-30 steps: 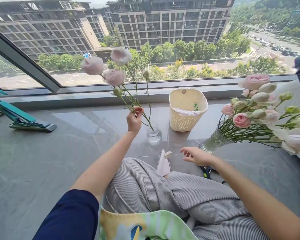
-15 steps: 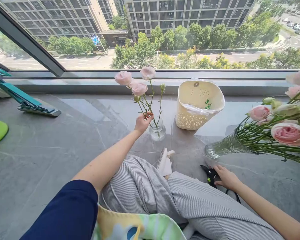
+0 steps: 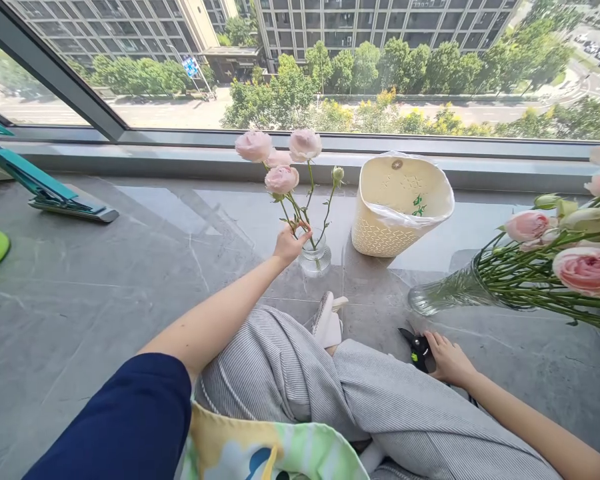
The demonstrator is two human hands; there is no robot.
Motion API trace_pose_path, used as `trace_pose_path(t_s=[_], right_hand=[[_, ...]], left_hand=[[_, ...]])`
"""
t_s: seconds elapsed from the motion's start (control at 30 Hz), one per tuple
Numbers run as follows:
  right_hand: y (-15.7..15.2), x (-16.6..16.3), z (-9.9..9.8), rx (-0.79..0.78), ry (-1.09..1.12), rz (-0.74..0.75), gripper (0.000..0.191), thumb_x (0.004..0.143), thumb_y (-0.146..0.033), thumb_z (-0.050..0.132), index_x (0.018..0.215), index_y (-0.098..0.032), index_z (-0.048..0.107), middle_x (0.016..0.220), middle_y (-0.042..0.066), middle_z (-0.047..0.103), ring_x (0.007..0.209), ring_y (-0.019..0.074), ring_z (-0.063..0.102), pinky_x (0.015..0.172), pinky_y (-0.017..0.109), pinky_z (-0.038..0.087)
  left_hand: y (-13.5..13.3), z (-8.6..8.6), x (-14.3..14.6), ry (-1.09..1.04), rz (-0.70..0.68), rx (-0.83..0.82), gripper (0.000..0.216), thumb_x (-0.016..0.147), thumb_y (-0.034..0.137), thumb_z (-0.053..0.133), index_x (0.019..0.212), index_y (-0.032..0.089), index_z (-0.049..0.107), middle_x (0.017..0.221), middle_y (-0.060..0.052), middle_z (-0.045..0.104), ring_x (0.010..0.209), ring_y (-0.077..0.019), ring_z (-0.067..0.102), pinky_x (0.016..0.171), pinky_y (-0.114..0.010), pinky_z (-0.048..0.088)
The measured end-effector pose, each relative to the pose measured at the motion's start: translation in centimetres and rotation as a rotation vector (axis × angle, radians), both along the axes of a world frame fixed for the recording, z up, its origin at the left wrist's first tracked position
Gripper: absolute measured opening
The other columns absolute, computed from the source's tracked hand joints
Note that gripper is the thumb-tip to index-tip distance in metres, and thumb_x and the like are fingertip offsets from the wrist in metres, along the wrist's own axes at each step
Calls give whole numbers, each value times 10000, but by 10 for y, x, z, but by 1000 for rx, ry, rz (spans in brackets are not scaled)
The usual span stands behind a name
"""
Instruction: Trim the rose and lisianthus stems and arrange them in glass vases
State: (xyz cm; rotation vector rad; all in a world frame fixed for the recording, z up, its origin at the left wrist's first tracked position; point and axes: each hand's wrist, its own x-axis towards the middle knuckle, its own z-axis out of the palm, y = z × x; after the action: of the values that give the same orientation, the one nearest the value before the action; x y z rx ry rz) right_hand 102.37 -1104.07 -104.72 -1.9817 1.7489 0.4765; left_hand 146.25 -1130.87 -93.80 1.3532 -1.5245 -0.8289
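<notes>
Okay, here's what I've got on the head feed: a small cluster of pink roses (image 3: 281,179) stands nearly upright, heads up and fanning toward the window, stems leaning slightly away from me. Their lower ends run down into the mouth of a small glass vase (image 3: 315,259) on the grey stone floor (image 3: 105,333); through the glass they're hard to make out.

The left hand (image 3: 290,243) is reaching out on a long, bare forearm, its fingers (image 3: 303,230) closed around the stems just above the vase. Where they pinch, the stems are partly hidden.

Over on the right, the right hand (image 3: 447,360) lies low beside the knee, fingers loosely apart, right up against black pruning shears (image 3: 419,350). The hand covers part of the shears, so I can't tell whether it's gripping them.

To the right, a larger glass vase (image 3: 453,288) lies tilted on its side, with a bunch of pink roses (image 3: 587,270) running out of frame. Between the two vases sits a cream plastic basket (image 3: 403,207), lined with a plastic bag. A teal mop (image 3: 45,193) lies at the far left, near the window ledge (image 3: 180,160).
</notes>
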Motion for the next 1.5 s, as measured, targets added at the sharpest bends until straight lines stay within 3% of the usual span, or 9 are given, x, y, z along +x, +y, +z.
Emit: trace_pose_path(t_s=[0.3,0.43,0.57,0.77,0.93,1.07,1.27,1.37,1.5], right_hand=[[13,1,-12,-19,11,-31,853,658,-412,651,1408,-172,322,1201,184,510,1092,346,480,826,431,405],[4,7,1,43,-95,-105,950,620,-413,665,1446,-171,261,1249,189,489,1149,370,467,906,468,400],[-16,24,45,152,-360,-203,953,634,-316,587,1475,-164,165,1394,174,396,1293,336,391,1048,455,330],[-42,74,128,216,-682,-370,794,621,-209,535,1389,-176,335,1262,114,518,1173,257,514,1023,394,386],[-66,128,184,-82,-622,-246,534,591,-227,562,1124,-191,549,1209,98,518,1081,262,552,948,378,453],[-104,155,212,-478,-505,-242,494,597,-291,585,1080,-199,527,1215,105,470,1063,260,551,963,390,447],[-170,167,224,-631,-428,-205,603,605,-349,655,1152,-167,478,1461,164,235,1176,297,496,949,406,448],[-192,169,219,-562,-377,-165,553,616,-362,671,1106,-166,504,1524,157,128,1293,332,395,963,408,430],[-212,166,207,-390,-237,-125,519,629,-388,682,1067,-157,528,1507,155,171,1149,315,536,897,397,461]], left_hand=[[-4,-10,-4,212,-92,36,260,669,370,682,821,189,571,1045,-99,657,1157,-248,574,1036,-389,405],[-5,-12,-3,241,-71,46,293,651,381,694,830,179,580,1007,-96,660,1060,-246,620,999,-391,432],[-8,-15,-1,271,-118,57,301,641,381,698,834,179,585,968,-85,669,999,-244,644,972,-387,448],[-9,-18,-1,249,-62,64,393,630,380,719,898,192,502,996,-93,650,961,-244,660,926,-416,470],[-8,-18,-5,423,5,48,531,621,269,752,929,233,322,1019,-63,624,860,-155,666,865,-359,509],[-6,-16,-10,457,20,58,592,652,216,738,1027,241,280,955,-23,605,805,-118,647,829,-320,521],[-2,-6,-14,259,-16,96,563,675,258,736,1112,211,383,951,-43,596,811,-143,629,812,-336,502],[-1,-3,-13,228,-58,112,496,680,259,729,1076,198,435,924,-42,594,810,-149,622,788,-328,501],[-1,-3,-9,237,-39,114,479,662,237,743,1046,193,459,891,-37,601,804,-148,625,757,-311,506]])
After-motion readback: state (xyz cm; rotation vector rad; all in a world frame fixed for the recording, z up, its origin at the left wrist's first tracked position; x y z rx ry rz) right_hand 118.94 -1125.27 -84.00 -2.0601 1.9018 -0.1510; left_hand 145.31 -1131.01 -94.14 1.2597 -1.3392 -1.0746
